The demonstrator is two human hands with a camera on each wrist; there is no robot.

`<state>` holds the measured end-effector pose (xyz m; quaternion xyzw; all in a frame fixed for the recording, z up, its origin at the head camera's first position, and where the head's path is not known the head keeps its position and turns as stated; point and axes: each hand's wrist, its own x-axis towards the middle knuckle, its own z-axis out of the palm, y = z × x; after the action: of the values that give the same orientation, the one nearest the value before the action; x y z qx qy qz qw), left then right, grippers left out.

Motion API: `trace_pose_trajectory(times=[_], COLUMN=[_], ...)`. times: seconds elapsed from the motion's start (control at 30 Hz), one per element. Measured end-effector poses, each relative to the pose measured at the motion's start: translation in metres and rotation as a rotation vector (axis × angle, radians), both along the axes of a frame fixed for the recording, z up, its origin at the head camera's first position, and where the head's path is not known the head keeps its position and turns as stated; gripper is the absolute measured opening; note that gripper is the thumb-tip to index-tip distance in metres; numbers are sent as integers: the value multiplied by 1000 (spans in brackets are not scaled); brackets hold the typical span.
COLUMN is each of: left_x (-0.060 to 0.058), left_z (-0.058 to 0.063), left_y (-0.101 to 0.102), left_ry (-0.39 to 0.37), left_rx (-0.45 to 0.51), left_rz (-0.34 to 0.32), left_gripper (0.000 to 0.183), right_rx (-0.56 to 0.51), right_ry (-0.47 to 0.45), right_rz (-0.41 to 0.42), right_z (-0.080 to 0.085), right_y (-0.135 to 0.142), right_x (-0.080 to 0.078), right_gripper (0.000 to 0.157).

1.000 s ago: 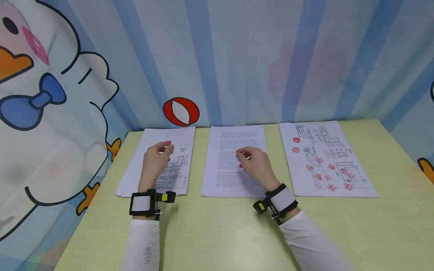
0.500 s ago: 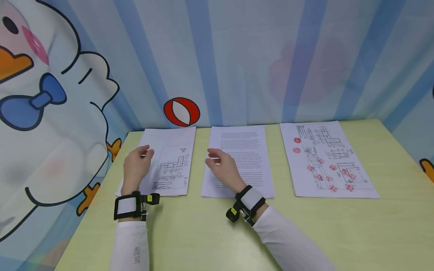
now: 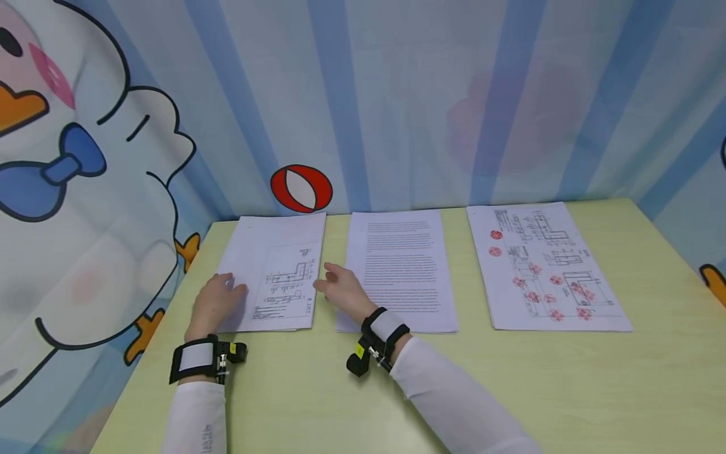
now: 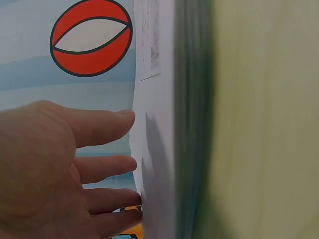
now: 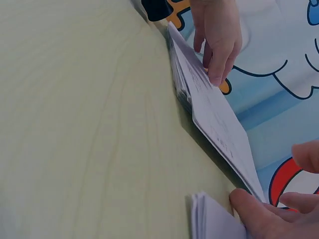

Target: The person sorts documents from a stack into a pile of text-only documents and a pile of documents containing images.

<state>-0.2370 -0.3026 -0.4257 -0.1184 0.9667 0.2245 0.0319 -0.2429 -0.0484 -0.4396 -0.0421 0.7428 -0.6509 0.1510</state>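
Observation:
My left hand [image 3: 214,304] is at the left edge of the left stack of paper [image 3: 283,236], whose top sheet carries a technical drawing at its right. In the left wrist view the fingers of this hand [image 4: 45,169] reach straight to the paper [image 4: 157,169], thumb apart. Between the left stack and the middle stack of text pages [image 3: 399,265] is my right hand [image 3: 343,293], its fingertips by the left stack's right edge. Its fingers [image 5: 256,214] are spread and hold nothing. The right wrist view also shows my left hand [image 5: 219,40] over the far side of the left stack [image 5: 219,119].
A third stack [image 3: 544,284], with drawings and red stamp marks, lies at the right of the pale yellow table [image 3: 510,378]. Behind the table hangs a striped blue curtain [image 3: 408,126] with cartoon prints. Each wrist wears a strap with a small camera.
Both hands have moved left and nearer the person. The left one went from over the left stack to its left edge, the right from over the middle stack to the gap beside the left stack.

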Motion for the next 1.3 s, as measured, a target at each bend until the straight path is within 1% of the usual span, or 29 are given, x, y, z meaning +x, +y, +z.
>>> trace_pose_trajectory(times=[0.1, 0.17, 0.23, 0.3, 0.4, 0.53, 0.67, 0.77, 0.9, 1.0, 1.13, 1.23, 1.3], left_x=[0, -1, -1, -2, -2, -4, -4, -4, -4, -5, -5, -5, -5], left_z=[-4, -6, -6, -7, -9, -11, -9, -5, -2, -2, -3, -4, -4], left_y=[-2, -3, -2, -1, -1, 1, 7, 13, 20, 24, 27, 28, 28], left_ry=[-39, -41, -36, -32, -29, -19, -16, -32, -49, -42, -10, 14, 29], left_rx=[4, 2, 4, 11, 27, 35, 46, 65, 78, 82, 97, 126, 153], left_rz=[-35, -45, -39, -35, -33, -37, -61, -79, -97, -114, -141, -133, -110], left_gripper=[60, 60, 60, 59, 58, 57, 57, 59, 59, 58, 57, 57, 59], right_rx=[-104, -178, -239, -282, -313, -311, -275, -266, -255, -227, -211, -215, -215], right_ry=[-61, -89, -120, -152, -190, -204, -175, -172, -192, -187, -169, -155, -150], right_rz=[-8, -4, 7, 13, 4, -16, -10, -15, -46, -70, -99, -120, -130], right_z=[-5, -7, -10, -12, -15, -16, -15, -15, -14, -13, -9, -5, -4], right_y=[-4, -5, -6, -6, -6, -7, -8, -7, -5, -3, 2, 8, 13], right_x=[0, -1, -2, -2, -3, -4, -7, -9, -11, -10, -10, -11, -11], right_gripper=[58, 59, 61, 63, 65, 65, 53, 43, 39, 40, 49, 55, 56])
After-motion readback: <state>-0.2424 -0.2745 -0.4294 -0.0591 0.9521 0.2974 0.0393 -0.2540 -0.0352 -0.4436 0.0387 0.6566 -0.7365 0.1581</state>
